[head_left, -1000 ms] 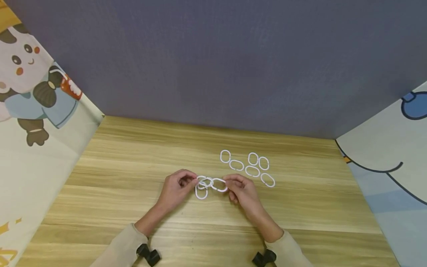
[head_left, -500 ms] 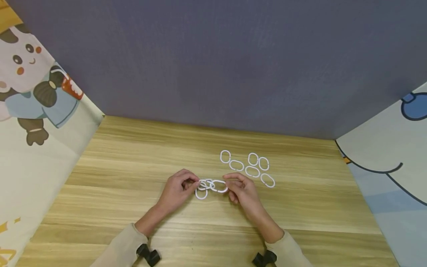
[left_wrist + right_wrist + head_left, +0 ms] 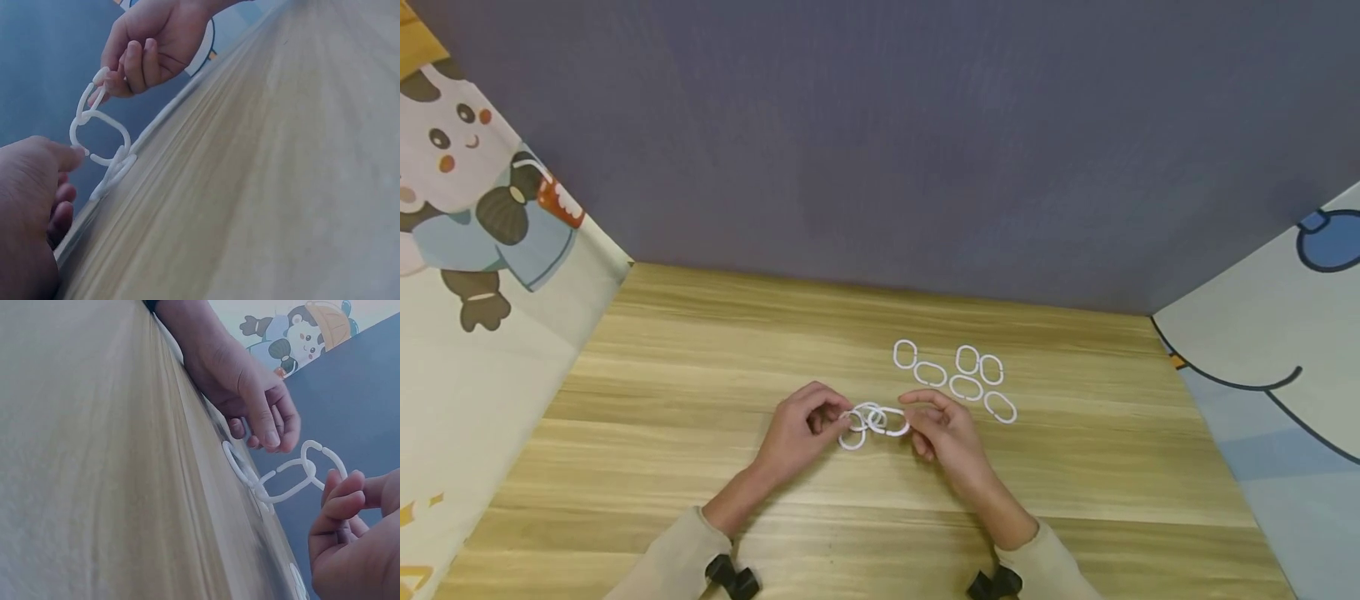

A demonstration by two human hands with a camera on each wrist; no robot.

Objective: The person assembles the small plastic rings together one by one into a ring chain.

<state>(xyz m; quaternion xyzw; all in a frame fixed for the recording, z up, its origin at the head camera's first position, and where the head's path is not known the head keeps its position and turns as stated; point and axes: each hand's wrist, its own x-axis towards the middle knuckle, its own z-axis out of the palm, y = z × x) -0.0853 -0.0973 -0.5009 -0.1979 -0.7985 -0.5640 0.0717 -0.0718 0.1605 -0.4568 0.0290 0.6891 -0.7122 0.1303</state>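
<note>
A short chain of hooked white plastic oval links (image 3: 115,122) hangs between the hands, low over the wooden table. My right hand (image 3: 949,429) pinches the link at the right end between thumb and fingertips. My left hand (image 3: 805,423) is at the chain's left side, thumb and fingers loosely bent. In the right wrist view its fingertips sit just above the middle link, which shows a small gap in its side; nothing shows between them. The lower-left end link (image 3: 231,459) rests on the table below the left fingertips.
Several loose white oval links (image 3: 894,354) lie on the table (image 3: 737,333) beyond and to the right of my right hand. A dark blue-grey panel (image 3: 880,150) rises at the table's back edge. Cartoon-printed panels (image 3: 497,333) flank both sides.
The held links have shifted slightly down and left and overlap more. My left fingertips have moved a little right, over the links. My right hand has hardly moved.
</note>
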